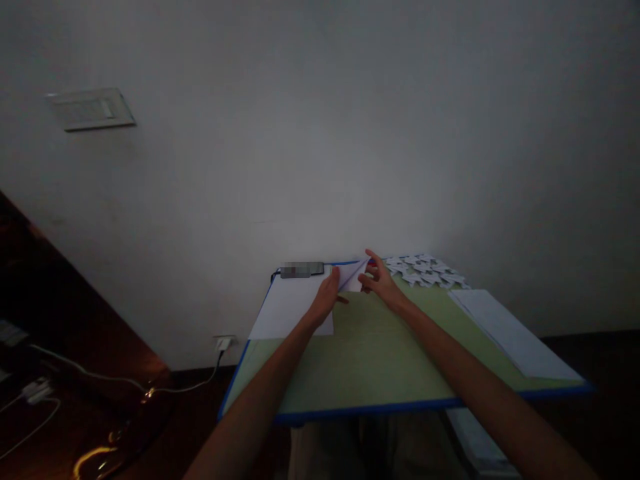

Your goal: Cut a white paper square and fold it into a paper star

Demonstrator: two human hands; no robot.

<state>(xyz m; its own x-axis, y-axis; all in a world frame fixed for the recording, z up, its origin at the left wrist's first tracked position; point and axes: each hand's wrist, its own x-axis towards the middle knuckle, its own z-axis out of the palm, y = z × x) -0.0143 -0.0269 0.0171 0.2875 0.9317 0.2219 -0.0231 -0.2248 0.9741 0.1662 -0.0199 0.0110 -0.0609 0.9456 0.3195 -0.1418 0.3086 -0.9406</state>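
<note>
A small folded piece of white paper (pixel 354 277) is held up between my two hands, a slanting crease or edge running across it. My left hand (pixel 327 293) grips its left side, thumb up along the paper. On the right side my right hand (pixel 379 280) pinches the paper, with the index finger raised at its upper corner. Below the left hand lies a flat white sheet (pixel 287 310) on the green tabletop (pixel 370 367). Several small folded paper pieces (pixel 425 270) sit together at the table's back right, beyond my right hand.
Long white paper (pixel 520 337) lies along the table's right side. A dark phone-like device (pixel 303 269), partly blurred, rests at the back left edge. The wall stands directly behind the table. A plug (pixel 223 343) and cables are low on the left.
</note>
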